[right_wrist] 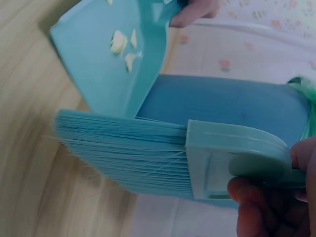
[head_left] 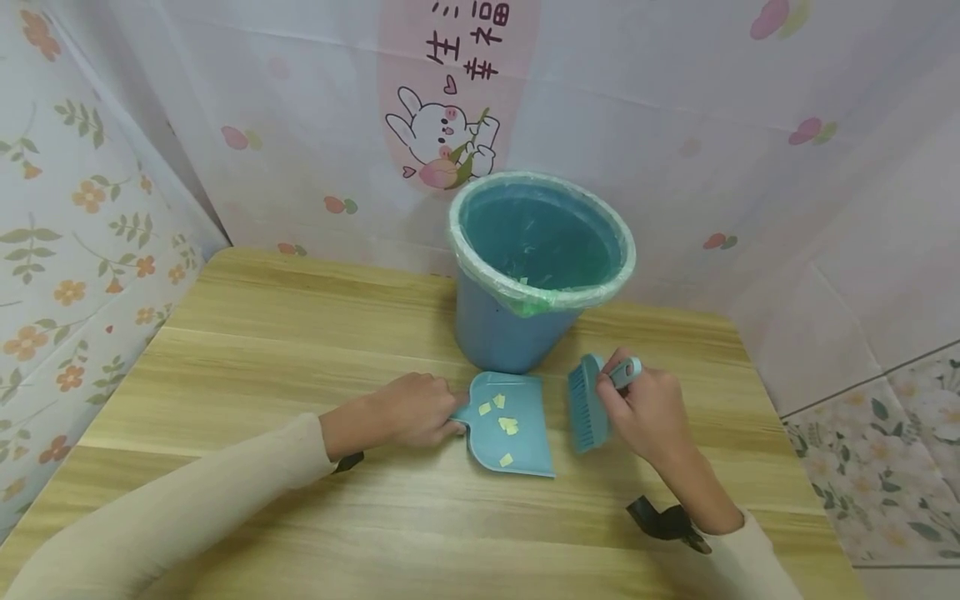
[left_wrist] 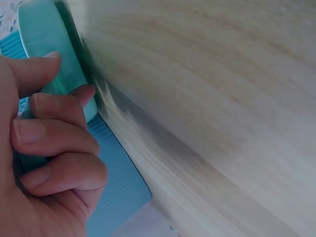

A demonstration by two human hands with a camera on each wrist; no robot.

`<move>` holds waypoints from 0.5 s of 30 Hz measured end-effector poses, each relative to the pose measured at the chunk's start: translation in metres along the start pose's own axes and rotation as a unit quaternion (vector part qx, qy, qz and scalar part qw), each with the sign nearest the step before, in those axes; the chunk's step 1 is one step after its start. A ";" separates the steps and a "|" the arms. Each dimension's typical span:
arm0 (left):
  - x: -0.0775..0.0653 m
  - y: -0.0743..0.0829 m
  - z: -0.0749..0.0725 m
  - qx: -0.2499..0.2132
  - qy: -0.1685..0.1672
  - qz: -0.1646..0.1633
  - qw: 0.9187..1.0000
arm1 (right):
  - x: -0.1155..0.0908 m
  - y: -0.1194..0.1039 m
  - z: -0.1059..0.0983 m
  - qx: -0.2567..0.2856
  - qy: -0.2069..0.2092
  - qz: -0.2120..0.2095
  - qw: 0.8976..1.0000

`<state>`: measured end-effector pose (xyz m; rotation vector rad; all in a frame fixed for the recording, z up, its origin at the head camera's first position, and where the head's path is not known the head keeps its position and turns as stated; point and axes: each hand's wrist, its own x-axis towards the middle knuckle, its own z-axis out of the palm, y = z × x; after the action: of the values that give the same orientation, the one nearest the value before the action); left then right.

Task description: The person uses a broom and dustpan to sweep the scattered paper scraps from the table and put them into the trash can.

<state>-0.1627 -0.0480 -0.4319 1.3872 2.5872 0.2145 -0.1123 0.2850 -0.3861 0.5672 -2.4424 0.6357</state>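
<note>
A light blue dustpan (head_left: 517, 429) lies on the wooden table, several small pale yellow scraps (head_left: 508, 426) on it. My left hand (head_left: 422, 410) grips its handle from the left, fingers curled; in the left wrist view the hand (left_wrist: 59, 143) is close up beside the dustpan's rounded teal edge (left_wrist: 47, 39). On the other side, my right hand (head_left: 651, 410) holds a light blue brush (head_left: 590, 404) by its handle, just right of the dustpan and apart from it. The right wrist view shows the brush's bristles (right_wrist: 123, 150) and the scraps (right_wrist: 118, 42) in the dustpan.
Behind the dustpan stands a blue bin (head_left: 498, 325) with a clear plastic liner folded over its rim. A patterned white cloth (head_left: 300, 125) hangs at the back of the table (head_left: 300, 350), and another flowered cloth (head_left: 75, 208) hangs on the left.
</note>
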 end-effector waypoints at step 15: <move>-0.002 -0.009 0.003 0.014 0.065 0.054 0.996 | -0.009 0.009 -0.002 -0.012 -0.035 0.019 0.999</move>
<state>-0.1681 -0.0548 -0.4370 1.5744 2.6304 0.2957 -0.1095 0.2955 -0.3932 0.5441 -2.5272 0.6111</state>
